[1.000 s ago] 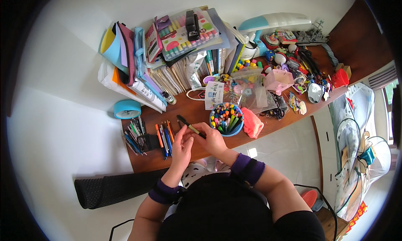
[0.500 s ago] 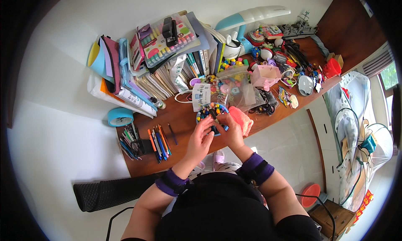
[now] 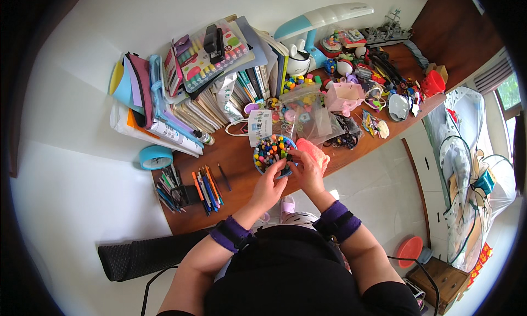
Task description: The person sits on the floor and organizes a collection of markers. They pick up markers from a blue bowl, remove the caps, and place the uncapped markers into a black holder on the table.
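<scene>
A round tub with a blue rim [image 3: 256, 163] stands near the front edge of the desk, packed upright with many-coloured markers [image 3: 273, 149]. Over the tub's near side is my left hand [image 3: 269, 186], its fingers bent and drawn together among the marker tops. My right hand [image 3: 308, 173] meets it from the right, thumb and fingers curled in a pinch at the tub's right rim. Whatever sits between the fingertips is small, dark and mostly hidden. Just behind my right hand, touching the tub's side, lies a crumpled coral cloth [image 3: 315, 151].
Left of the tub lie loose pens [image 3: 208, 190], a black pen holder [image 3: 185, 195] and a blue round clock-like object [image 3: 156, 158]. Behind stand stacked books [image 3: 203, 110], a clear bag of toys [image 3: 304, 116], a pink box [image 3: 345, 97] and a desk lamp [image 3: 307, 28].
My hands have moved slightly down and apart, uncovering the markers. The dark stick held upright between them over the tub no longer shows there.
</scene>
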### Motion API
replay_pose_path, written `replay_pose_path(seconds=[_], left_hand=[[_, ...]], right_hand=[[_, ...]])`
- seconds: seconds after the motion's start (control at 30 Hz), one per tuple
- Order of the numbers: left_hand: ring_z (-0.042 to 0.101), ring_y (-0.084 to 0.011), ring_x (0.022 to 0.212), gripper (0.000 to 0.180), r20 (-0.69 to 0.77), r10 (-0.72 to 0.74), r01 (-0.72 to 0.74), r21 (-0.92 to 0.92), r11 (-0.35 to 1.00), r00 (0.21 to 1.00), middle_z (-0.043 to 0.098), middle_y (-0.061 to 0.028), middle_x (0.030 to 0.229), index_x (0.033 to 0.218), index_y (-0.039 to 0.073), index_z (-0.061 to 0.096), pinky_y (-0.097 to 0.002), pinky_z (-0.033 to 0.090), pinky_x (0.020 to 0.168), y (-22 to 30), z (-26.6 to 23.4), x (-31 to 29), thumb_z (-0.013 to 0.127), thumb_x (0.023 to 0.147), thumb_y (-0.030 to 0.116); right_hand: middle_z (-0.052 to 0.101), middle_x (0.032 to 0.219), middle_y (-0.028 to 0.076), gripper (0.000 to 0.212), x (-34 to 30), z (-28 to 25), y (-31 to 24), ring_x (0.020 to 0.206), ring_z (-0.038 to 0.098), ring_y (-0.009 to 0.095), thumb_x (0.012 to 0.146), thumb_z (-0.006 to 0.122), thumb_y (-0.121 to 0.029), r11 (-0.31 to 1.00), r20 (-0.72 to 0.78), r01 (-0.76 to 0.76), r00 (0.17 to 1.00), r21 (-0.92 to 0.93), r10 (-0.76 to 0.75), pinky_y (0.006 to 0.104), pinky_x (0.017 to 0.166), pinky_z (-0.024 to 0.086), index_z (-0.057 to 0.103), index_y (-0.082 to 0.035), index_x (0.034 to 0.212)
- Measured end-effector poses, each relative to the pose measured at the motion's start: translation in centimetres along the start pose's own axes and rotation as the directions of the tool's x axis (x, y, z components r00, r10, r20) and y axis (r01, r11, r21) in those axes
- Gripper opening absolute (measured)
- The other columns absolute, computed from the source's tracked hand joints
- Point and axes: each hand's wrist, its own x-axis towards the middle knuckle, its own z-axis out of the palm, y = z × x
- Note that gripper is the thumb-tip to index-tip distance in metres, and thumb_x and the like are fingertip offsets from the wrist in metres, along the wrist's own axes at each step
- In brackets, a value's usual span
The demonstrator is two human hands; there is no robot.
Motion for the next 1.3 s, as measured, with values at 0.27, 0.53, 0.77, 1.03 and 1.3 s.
replay_pose_path(seconds=[0.27, 0.53, 0.77, 1.03, 1.3], left_hand=[[0.054, -0.0229, 0.121, 0.044, 0.008, -0.035, 0.034, 0.051, 0.998, 0.999, 0.054, -0.0148, 0.131, 0.134, -0.001, 0.046, -0.0333, 0.044, 0.102, -1.5, -0.1, 0.0, 0.056, 0.091, 0.001], [0.06, -0.0247, 0.109, 0.04, -0.087, 0.06, -0.05, 0.109, 0.993, 0.994, 0.055, -0.0153, 0.126, 0.129, 0.001, 0.051, -0.0308, 0.05, 0.091, -2.3, -0.2, -0.1, 0.058, 0.089, 0.003], [0.062, -0.0174, 0.103, 0.026, -0.144, 0.027, -0.026, 0.008, 1.0, 0.989, 0.061, -0.0103, 0.114, 0.118, 0.0, 0.06, -0.0275, 0.05, 0.087, -1.7, -2.4, -1.3, 0.054, 0.092, -0.001], [0.062, -0.0152, 0.104, 0.024, -0.319, -0.065, 0.064, -0.013, 0.998, 0.945, 0.067, -0.0075, 0.109, 0.116, 0.0, 0.061, -0.0263, 0.047, 0.092, -4.6, -7.0, -3.9, 0.052, 0.094, -0.002], [0.057, -0.0191, 0.116, 0.039, -0.505, -0.265, 0.214, -0.156, 0.964, 0.822, 0.056, -0.0134, 0.13, 0.134, -0.001, 0.048, -0.0267, 0.044, 0.097, -11.9, -11.7, -6.2, 0.051, 0.095, 0.003]], right_hand=[[0.065, 0.102, 0.01, 0.026, 0.1, -0.7, -0.5, 0.091, 0.064, 0.031, 0.079, 0.068, -0.004, 0.97, 0.049, 0.166, 0.986, -0.179, -0.16, 0.0377, 0.078, 0.053, 0.066, -0.005, 0.106], [0.065, 0.103, 0.009, 0.026, 0.1, -0.1, 0.9, 0.095, 0.063, 0.03, 0.076, 0.068, 0.0, 0.933, 0.01, 0.272, 0.961, -0.237, -0.278, 0.0377, 0.08, 0.053, 0.069, -0.004, 0.102], [0.065, 0.1, 0.011, 0.027, 0.0, -0.3, -0.8, 0.093, 0.064, 0.029, 0.078, 0.065, 0.005, 0.961, -0.019, 0.213, 0.975, -0.176, -0.22, 0.0369, 0.08, 0.053, 0.069, -0.004, 0.103], [0.064, 0.1, 0.011, 0.026, 0.8, 2.8, -4.9, 0.09, 0.066, 0.025, 0.081, 0.063, 0.006, 0.927, 0.131, 0.366, 0.926, -0.079, -0.354, 0.0324, 0.068, 0.058, 0.069, -0.005, 0.104], [0.06, 0.111, 0.014, 0.039, 0.0, 11.0, -5.7, 0.092, 0.064, 0.027, 0.081, 0.061, 0.004, 0.963, 0.466, 0.198, 0.845, 0.182, -0.262, 0.0329, 0.078, 0.054, 0.062, -0.004, 0.119]])
